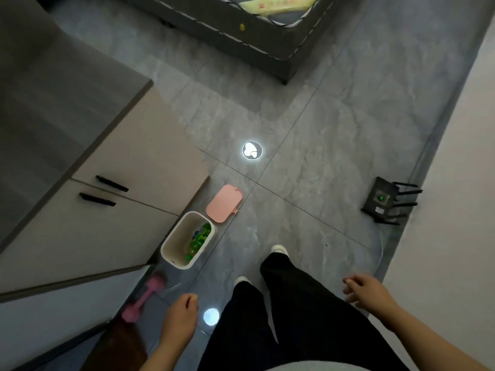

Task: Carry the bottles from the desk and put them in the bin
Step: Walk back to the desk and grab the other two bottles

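- the cupboard (pixel 112 199) stands at nine o'clock of the view, and the bin (pixel 187 239) sits on the floor touching its front; a careless step by the feet near six o'clock could knock the bin over, i judge.
- the bin is open and holds a green bottle (pixel 199 239), leaning along its right inner wall; the rest of the inside looks bare.
- the pink lid (pixel 224 203) lies flat on the floor at one o'clock of the bin, just beside it, easy to tread on.
- a pink dumbbell (pixel 142 298) lies at seven o'clock of the bin, a trip risk.
- the left hand (pixel 180 317) is loosely curled and the right hand (pixel 367 290) loosely spread, both holding nothing.
- the desk is not clearly in view, so i cannot tell whether more bottles wait.
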Tool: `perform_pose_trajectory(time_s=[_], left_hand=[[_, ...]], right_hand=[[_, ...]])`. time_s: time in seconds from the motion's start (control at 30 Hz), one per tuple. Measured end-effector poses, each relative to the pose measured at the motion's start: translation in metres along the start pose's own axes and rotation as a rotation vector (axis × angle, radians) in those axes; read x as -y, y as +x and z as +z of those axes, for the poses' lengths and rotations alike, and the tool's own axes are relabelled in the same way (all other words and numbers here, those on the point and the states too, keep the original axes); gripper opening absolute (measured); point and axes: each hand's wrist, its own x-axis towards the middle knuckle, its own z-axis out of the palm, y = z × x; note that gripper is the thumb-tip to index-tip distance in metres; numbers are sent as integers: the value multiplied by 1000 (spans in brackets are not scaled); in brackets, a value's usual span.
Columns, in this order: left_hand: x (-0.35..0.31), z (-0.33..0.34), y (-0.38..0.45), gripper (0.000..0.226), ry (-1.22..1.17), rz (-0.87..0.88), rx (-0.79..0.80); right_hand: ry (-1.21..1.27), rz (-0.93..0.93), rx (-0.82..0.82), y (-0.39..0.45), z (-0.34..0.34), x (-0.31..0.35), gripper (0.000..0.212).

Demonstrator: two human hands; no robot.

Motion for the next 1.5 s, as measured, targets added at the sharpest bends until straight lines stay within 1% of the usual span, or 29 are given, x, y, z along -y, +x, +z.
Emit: perform_pose_trajectory(time_s=[0.1,0.23,0.37,0.47,0.6,0.7,0.77,0.93,1.03,1.1,1.17,1.23,1.33,1.43,1.5], left_hand=[[-22,3,-1,31,47,26,7],[-61,13,1,33,102,40,24],[-102,25,10,26,143,72,2],[-127,29,19,22,171,100,21],[-156,29,37,20,164,78,39],[-185,26,57,18,172,77,47],[-211,25,71,18,225,114,64],[-290,22,108,37,287,216,104],[-347,23,129,38,323,286,139],[-385,26,143,33,351,337,156],[-423,32,151,30,344,371,181],[-455,39,163,32,323,392,191],[-502,56,178,29,317,395,203],[-540,74,188,32,302,392,200],[-556,84,193,30,311,378,183]], right_hand=[[129,37,-16,0,-18,-17,24],[209,53,-28,14,-52,-21,20],[237,12,-47,33,-92,-10,18],[271,1,-64,42,-117,4,18],[354,0,-90,56,-142,21,22],[408,33,-116,65,-157,29,25],[452,64,-142,72,-166,32,24],[547,155,-176,79,-176,39,22],[623,221,-213,84,-181,37,23],[660,265,-234,84,-186,36,20],[693,298,-255,87,-193,35,21],[738,336,-264,93,-202,35,22],[750,373,-280,113,-225,40,23],[729,357,-286,141,-264,53,21],[724,334,-311,158,-296,66,24]])
